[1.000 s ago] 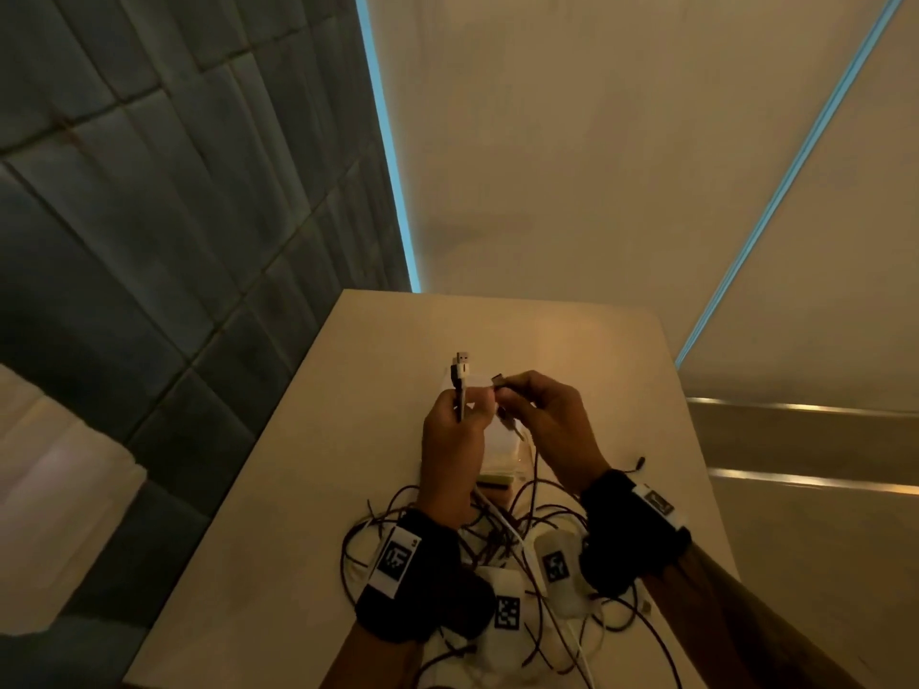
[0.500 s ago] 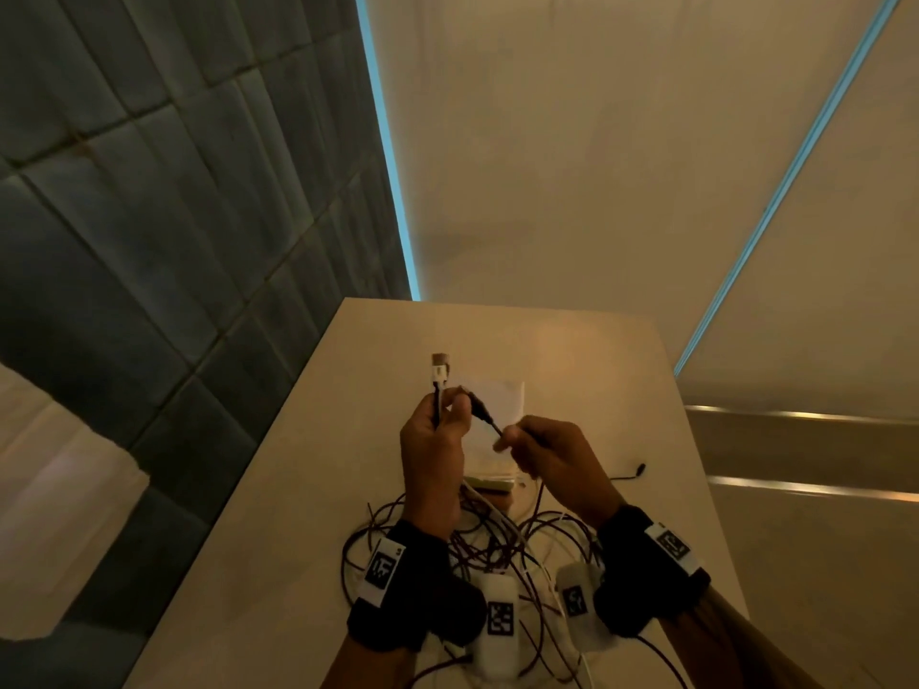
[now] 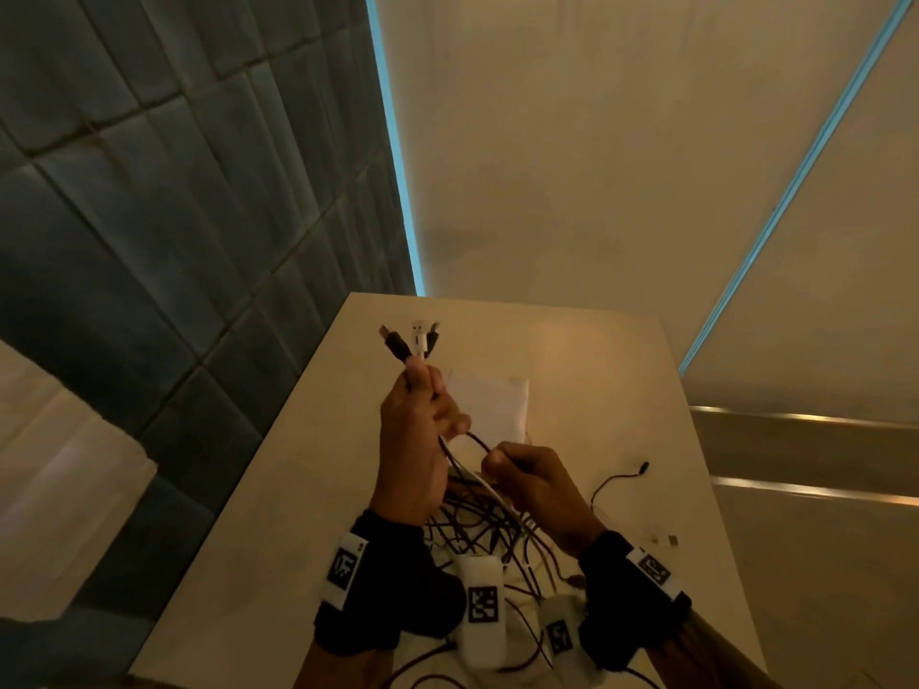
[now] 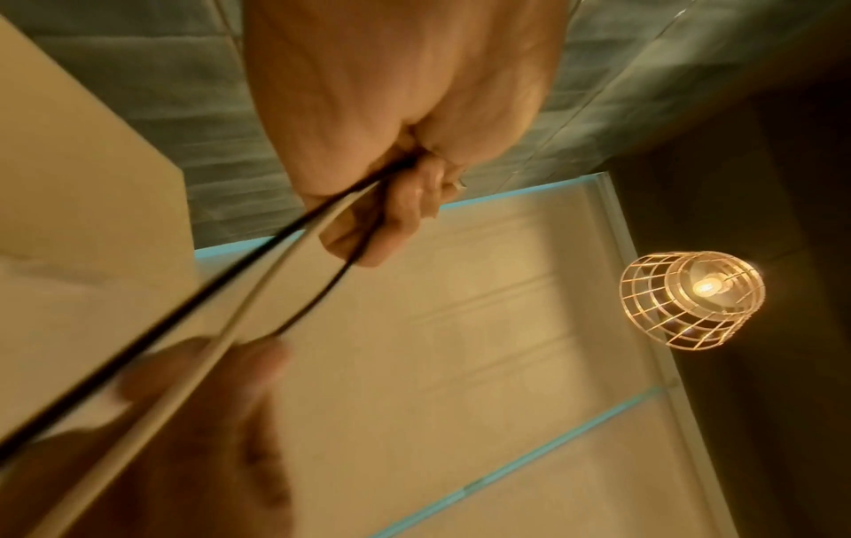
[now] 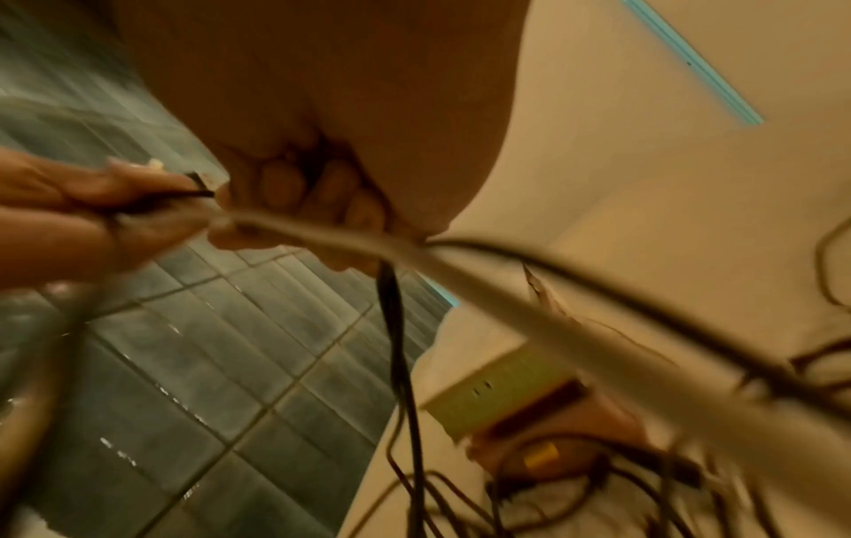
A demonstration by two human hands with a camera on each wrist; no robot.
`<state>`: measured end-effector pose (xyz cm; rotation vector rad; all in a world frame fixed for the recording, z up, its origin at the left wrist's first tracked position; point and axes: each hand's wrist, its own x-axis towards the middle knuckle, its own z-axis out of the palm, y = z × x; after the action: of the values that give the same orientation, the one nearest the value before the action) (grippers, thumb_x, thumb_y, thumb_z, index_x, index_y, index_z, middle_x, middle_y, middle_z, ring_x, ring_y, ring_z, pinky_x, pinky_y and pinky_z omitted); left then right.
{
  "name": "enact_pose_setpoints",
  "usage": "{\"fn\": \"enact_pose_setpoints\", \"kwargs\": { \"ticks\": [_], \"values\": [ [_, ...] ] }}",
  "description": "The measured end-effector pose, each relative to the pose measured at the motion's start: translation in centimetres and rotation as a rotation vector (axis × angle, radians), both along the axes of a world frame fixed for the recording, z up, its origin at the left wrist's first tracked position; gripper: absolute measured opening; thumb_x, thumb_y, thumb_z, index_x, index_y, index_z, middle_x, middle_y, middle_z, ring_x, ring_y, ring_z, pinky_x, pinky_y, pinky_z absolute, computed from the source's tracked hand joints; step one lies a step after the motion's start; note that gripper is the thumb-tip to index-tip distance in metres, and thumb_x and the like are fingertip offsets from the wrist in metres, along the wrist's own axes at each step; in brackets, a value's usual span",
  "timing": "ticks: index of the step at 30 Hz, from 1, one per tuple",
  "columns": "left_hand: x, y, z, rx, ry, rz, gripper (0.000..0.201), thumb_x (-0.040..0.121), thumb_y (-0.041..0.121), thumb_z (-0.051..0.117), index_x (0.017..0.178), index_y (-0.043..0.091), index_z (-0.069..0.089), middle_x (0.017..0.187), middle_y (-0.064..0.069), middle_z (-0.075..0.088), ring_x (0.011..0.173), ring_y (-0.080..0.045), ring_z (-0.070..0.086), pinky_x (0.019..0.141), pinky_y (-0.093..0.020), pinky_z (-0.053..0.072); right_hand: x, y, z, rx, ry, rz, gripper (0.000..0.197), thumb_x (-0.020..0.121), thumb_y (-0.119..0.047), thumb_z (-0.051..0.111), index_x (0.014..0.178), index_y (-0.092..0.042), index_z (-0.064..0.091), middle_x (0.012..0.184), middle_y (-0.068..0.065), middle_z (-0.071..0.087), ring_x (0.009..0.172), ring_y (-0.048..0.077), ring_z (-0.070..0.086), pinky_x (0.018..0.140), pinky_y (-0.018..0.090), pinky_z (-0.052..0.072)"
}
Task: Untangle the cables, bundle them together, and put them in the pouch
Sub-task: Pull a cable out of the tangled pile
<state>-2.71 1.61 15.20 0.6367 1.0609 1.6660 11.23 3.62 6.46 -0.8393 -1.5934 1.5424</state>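
The left hand (image 3: 410, 440) is raised above the counter (image 3: 298, 489), its fingers (image 4: 405, 204) curled tight around 3 cables just below their plugs. The 3 plugs stick up out of the fist and fan apart: a dark USB plug (image 3: 395, 343) leaning left, a white plug (image 3: 419, 338) upright in the middle, and a thin dark plug (image 3: 433, 335) on the right. In the left wrist view a black cable (image 4: 184, 313) and a white cable (image 4: 258, 298) run side by side down from the fist, and a second black cable (image 4: 322, 295) loops out below the curled fingers.

The right hand (image 3: 532, 482) sits lower and just to the right of the left one, fingers (image 5: 331, 189) closed in a pinch on that looping dark cable, which arcs between the 2 hands. The right wrist view is blurred, yet it shows the white cable (image 5: 506, 313) crossing in front of the hand.

Under both wrists the remaining cables lie in a dark tangled heap (image 3: 487, 529) on the counter. One loose dark cable end (image 3: 619, 479) trails out to the right of the heap. A white pouch (image 3: 492, 405) lies flat on the counter just beyond the hands, partly hidden by them. Both wrists wear black bands with white marker tags (image 3: 345, 569).
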Motion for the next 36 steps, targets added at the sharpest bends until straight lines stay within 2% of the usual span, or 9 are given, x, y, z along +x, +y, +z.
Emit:
{"fn": "enact_pose_setpoints", "kwargs": {
  "ticks": [3, 12, 15, 18, 24, 28, 31, 33, 36],
  "values": [
    [-0.7, -0.5, 1.0, 0.019, 0.056, -0.018, 0.039, 0.103, 0.037, 0.033, 0.072, 0.016, 0.046, 0.056, 0.005, 0.024, 0.05, -0.01, 0.019, 0.049, -0.026, 0.021, -0.4, -0.4, -1.7, -0.057, 0.01, -0.003, 0.039, 0.099, -0.005, 0.045, 0.063, -0.014, 0.054, 0.052, -0.013, 0.049, 0.048, -0.004, 0.043, 0.05, 0.011, 0.035],
    [-1.8, -1.6, 2.3, 0.137, -0.045, 0.04, 0.046, 0.104, 0.029, 0.033, 0.062, 0.018, 0.05, 0.054, 0.005, 0.025, 0.043, -0.007, 0.018, 0.043, -0.022, 0.018, -1.7, -0.1, -3.8, -0.074, -0.049, -0.025, 0.034, 0.1, 0.003, 0.04, 0.068, -0.004, 0.051, 0.051, -0.014, 0.053, 0.053, -0.006, 0.052, 0.058, 0.007, 0.04],
    [-2.7, -1.9, 2.8, 0.174, -0.094, 0.07, 0.049, 0.104, 0.028, 0.032, 0.06, 0.019, 0.051, 0.052, 0.007, 0.026, 0.041, -0.006, 0.02, 0.04, -0.02, 0.021, -1.4, -0.1, -6.6, -0.073, -0.114, -0.05, 0.032, 0.099, -0.016, 0.047, 0.069, -0.007, 0.053, 0.054, -0.011, 0.049, 0.053, -0.002, 0.042, 0.056, 0.016, 0.034],
    [-3.5, -2.1, 2.9, 0.176, -0.11, 0.101, 0.046, 0.104, 0.028, 0.031, 0.063, 0.018, 0.049, 0.051, 0.008, 0.027, 0.04, -0.005, 0.02, 0.039, -0.019, 0.021, -0.7, -0.2, -8.2, -0.139, -0.155, -0.096, 0.032, 0.1, -0.014, 0.047, 0.069, -0.011, 0.058, 0.059, -0.009, 0.048, 0.055, 0.005, 0.041, 0.055, 0.022, 0.033],
    [-3.8, -1.8, 2.1, 0.013, 0.041, 0.099, 0.041, 0.104, 0.031, 0.033, 0.068, 0.016, 0.045, 0.048, 0.006, 0.034, 0.038, -0.006, 0.022, 0.036, -0.019, 0.018, -1.5, 0.9, -1.8, -0.156, 0.002, -0.269, 0.026, 0.097, -0.011, 0.052, 0.076, -0.001, 0.063, 0.057, -0.011, 0.045, 0.05, 0.006, 0.04, 0.045, 0.02, 0.033],
    [-2.9, -1.6, 1.5, -0.16, 0.138, 0.088, 0.038, 0.103, 0.032, 0.035, 0.07, 0.015, 0.044, 0.06, -0.004, 0.059, 0.045, -0.013, 0.043, 0.04, -0.021, 0.027, -3.1, 0.5, 3.4, 0.006, 0.111, -0.181, 0.024, 0.095, -0.021, 0.055, 0.079, -0.007, 0.065, 0.053, -0.011, 0.042, 0.049, 0.011, 0.032, 0.049, 0.025, 0.027],
    [-2.6, -1.7, 1.1, -0.208, 0.078, 0.015, 0.04, 0.103, 0.035, 0.034, 0.069, 0.016, 0.043, 0.08, -0.011, 0.074, 0.069, -0.022, 0.068, 0.058, -0.03, 0.05, -3.6, -0.5, 6.3, 0.057, 0.22, -0.064, 0.023, 0.097, -0.008, 0.051, 0.082, 0.002, 0.065, 0.057, -0.011, 0.055, 0.048, 0.005, 0.041, 0.05, 0.021, 0.032],
    [-2.8, -1.8, 1.5, -0.137, -0.069, -0.083, 0.041, 0.103, 0.037, 0.031, 0.069, 0.017, 0.042, 0.088, -0.017, 0.074, 0.082, -0.029, 0.07, 0.07, -0.036, 0.053, -3.6, -0.6, 6.5, 0.048, 0.222, 0.007, 0.024, 0.096, 0.001, 0.047, 0.079, 0.005, 0.063, 0.057, -0.013, 0.059, 0.048, -0.003, 0.047, 0.051, 0.012, 0.035],
    [-2.9, -1.7, 2.3, -0.049, -0.202, -0.107, 0.041, 0.103, 0.037, 0.031, 0.069, 0.016, 0.043, 0.056, -0.001, 0.051, 0.054, -0.017, 0.052, 0.061, -0.031, 0.047, -3.5, -0.5, 4.8, -0.016, 0.172, 0.058, 0.028, 0.097, -0.006, 0.051, 0.071, -0.007, 0.062, 0.05, -0.013, 0.045, 0.045, 0.0, 0.036, 0.047, 0.014, 0.029]
  ]
}}
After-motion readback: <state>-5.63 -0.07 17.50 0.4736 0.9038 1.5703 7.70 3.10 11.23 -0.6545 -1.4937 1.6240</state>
